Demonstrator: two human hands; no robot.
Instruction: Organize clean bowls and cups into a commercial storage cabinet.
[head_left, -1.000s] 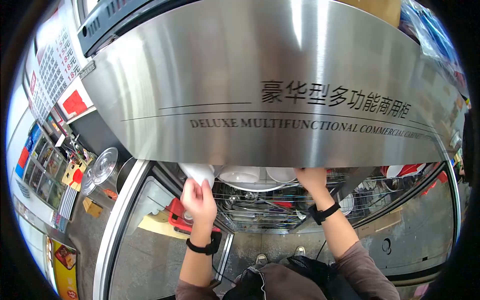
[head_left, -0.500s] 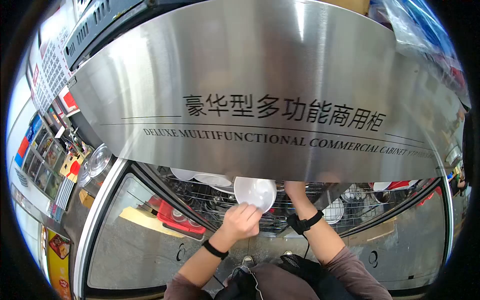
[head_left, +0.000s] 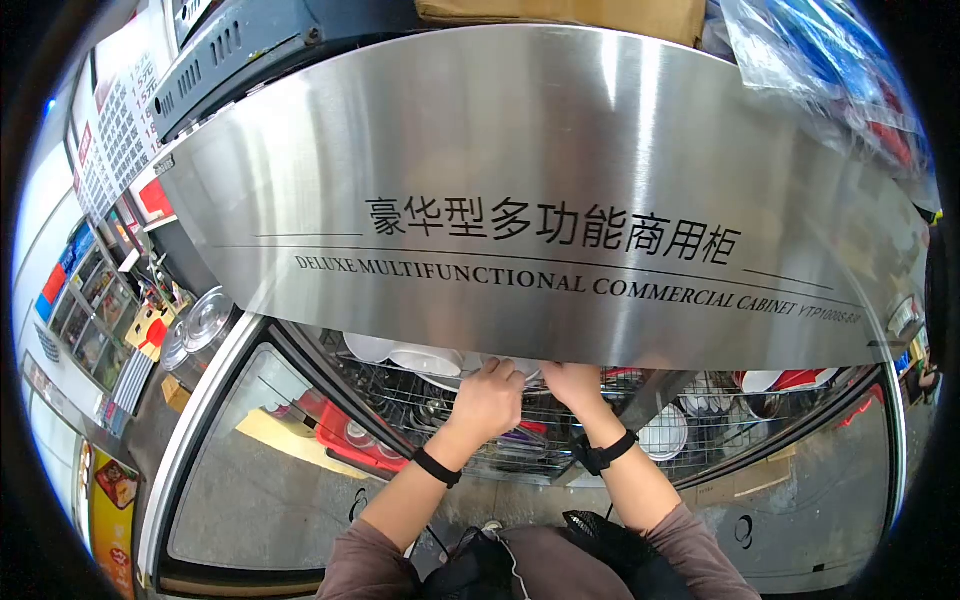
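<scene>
My left hand [head_left: 488, 398] is closed with its fingertips at a white bowl [head_left: 526, 368], of which only a sliver shows between my hands. The steel front panel of the cabinet [head_left: 540, 120] hides the rest of the bowl. Close by on the right, my right hand [head_left: 574, 384] reaches in under the panel's lower edge. Its fingertips are hidden, so whether it grips the bowl does not show. More white dishes [head_left: 425, 358] stand on the wire rack [head_left: 385, 385] to the left of my hands.
Glass doors [head_left: 270, 470] stand open on both sides. Right of my arms, a white round dish [head_left: 663, 432] sits in the rack. A red tray [head_left: 355, 440] shows through the left door. A cardboard box [head_left: 560, 12] and plastic bags [head_left: 820, 70] lie on top.
My left hand has moved up and inward, and the bowl has gone mostly out of sight beneath the panel. My right hand has shifted left, closer to my left hand.
</scene>
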